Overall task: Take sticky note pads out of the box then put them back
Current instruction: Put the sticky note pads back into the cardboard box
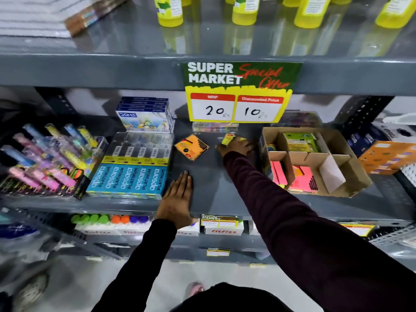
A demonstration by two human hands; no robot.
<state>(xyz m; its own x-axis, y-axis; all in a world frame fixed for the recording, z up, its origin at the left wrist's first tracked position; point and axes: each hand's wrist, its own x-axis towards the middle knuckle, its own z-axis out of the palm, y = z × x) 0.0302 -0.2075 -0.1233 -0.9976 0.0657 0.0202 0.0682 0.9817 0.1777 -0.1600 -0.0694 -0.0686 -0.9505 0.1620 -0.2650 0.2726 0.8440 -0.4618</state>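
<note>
1. A grey metal shop shelf (213,194) is filling the view, with more shelves above and below it.
2. The right hand (236,146) is reaching deep onto the shelf, fingers curled around a small yellow sticky note pad (228,138) with a red label; the pad is sticking up past the knuckles.
3. The left hand (177,199) is lying flat and open, palm down, on the bare shelf near its front edge, holding nothing.
4. An orange sticky note pad (191,147) in glossy wrap with black print is lying tilted on the shelf, just left of the right hand and beyond the left one.
5. A brown cardboard box (351,174) with cardboard dividers is sitting just right of the right hand; pink sticky note pads (302,180) are standing in its near compartments and a green pack (300,141) is lying in the far one.
6. Both dark maroon sleeves (281,221) are stretching in from below.
7. Left of the open hand, blue packs (130,179) are reading "apsara PLATINUM"; behind them a stack of boxes (146,115) is showing "DOMS" mirrored.
8. A hanging price sign (239,91) is reading "SUPER MARKET Special Offer", "20" and "10".
9. Yellow plastic bottles (244,10) are standing on the shelf above; white cartons (224,229) below are reading "fitfizz".
</note>
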